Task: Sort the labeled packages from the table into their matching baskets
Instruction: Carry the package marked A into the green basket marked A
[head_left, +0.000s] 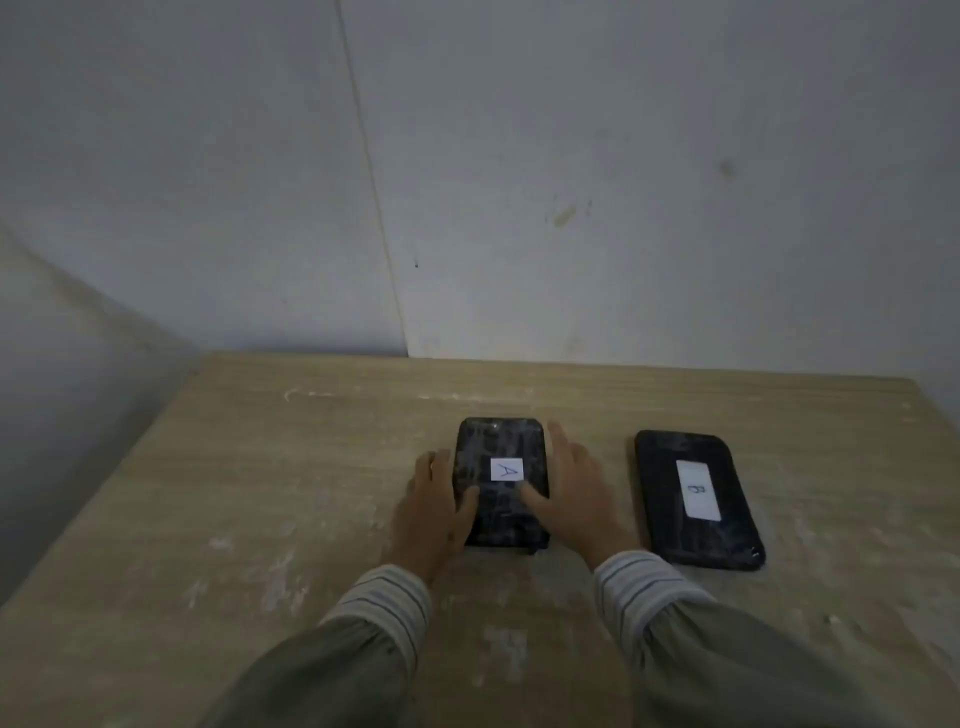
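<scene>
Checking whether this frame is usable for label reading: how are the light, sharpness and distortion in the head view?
Head view: dim, flat light and soft overall. Package A and package B are black with faint sheen; the white labels are readable but slightly blurred. Left hand and right hand flank package A, thumbs on top. The table edges splay from the wide angle. No baskets in frame.

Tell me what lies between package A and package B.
In the head view, the right hand lies flat against package A; beyond it, bare table reaches package B.
</scene>
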